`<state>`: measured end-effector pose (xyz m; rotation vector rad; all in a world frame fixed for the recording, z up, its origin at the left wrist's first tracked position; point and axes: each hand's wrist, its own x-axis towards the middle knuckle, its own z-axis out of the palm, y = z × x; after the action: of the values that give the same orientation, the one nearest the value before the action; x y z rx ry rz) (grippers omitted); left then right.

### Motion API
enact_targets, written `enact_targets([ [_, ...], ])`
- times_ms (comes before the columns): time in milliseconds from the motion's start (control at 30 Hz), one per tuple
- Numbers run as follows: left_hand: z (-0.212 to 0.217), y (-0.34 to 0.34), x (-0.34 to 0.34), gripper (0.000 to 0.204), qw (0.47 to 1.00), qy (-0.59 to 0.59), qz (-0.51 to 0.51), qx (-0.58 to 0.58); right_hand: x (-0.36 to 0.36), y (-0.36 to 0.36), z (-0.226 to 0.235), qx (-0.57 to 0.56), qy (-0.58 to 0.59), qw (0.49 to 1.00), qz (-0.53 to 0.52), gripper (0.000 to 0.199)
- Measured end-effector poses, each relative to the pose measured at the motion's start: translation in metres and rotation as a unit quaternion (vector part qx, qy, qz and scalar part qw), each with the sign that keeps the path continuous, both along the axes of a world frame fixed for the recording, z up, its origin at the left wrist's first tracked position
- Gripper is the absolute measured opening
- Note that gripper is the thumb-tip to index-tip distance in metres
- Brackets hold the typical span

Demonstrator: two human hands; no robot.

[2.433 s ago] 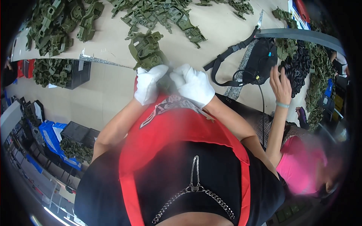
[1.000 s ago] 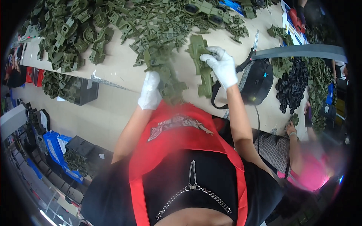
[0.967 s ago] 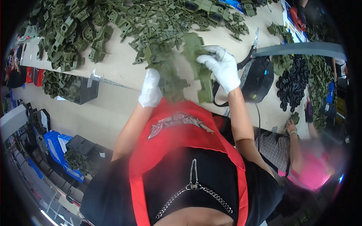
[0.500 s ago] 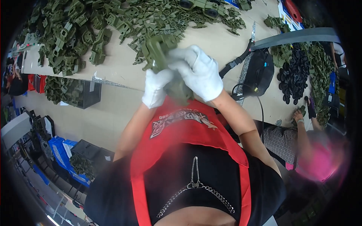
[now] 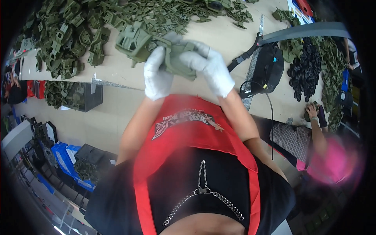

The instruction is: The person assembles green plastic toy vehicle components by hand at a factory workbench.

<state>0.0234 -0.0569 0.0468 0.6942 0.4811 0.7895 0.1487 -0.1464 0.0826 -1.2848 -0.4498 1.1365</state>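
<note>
Between my two white-gloved hands is an olive-green plastic toy truck body [image 5: 134, 42], held in the air over the table's near edge. Its cab end points to the left and its open bed lies toward my right. My left hand [image 5: 158, 74] grips the near side around the middle, thumb up against the bed. My right hand [image 5: 209, 67] is closed around the bed end, fingers over its wall. Some of the right fingers are hidden behind the part.
Heaps of green toy parts [image 5: 66, 35] cover the table's far left and back. At right lie a black waist bag [image 5: 268, 70], a grey curved bar [image 5: 309, 32] and a pile of black wheels [image 5: 305, 72]. A person in a pink cap [image 5: 333, 162] works at the right. A grey bin [image 5: 93, 98] stands left.
The toy truck body has turned, its cab end swinging to the left and its bed coming level between my hands. My left hand has shifted slightly left and now grips its side.
</note>
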Motion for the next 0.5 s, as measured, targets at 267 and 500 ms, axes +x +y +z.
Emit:
enact_targets([
  [267,0.082,0.036,-0.018,0.051,0.651,0.384,-0.139,0.640,0.051,-0.023,0.018,-0.077,-0.446,0.839,0.302,0.066],
  [500,0.028,0.016,-0.033,0.058,0.752,0.387,-0.447,0.290,0.014,-0.029,0.000,-0.085,-0.489,0.827,0.264,0.062],
])
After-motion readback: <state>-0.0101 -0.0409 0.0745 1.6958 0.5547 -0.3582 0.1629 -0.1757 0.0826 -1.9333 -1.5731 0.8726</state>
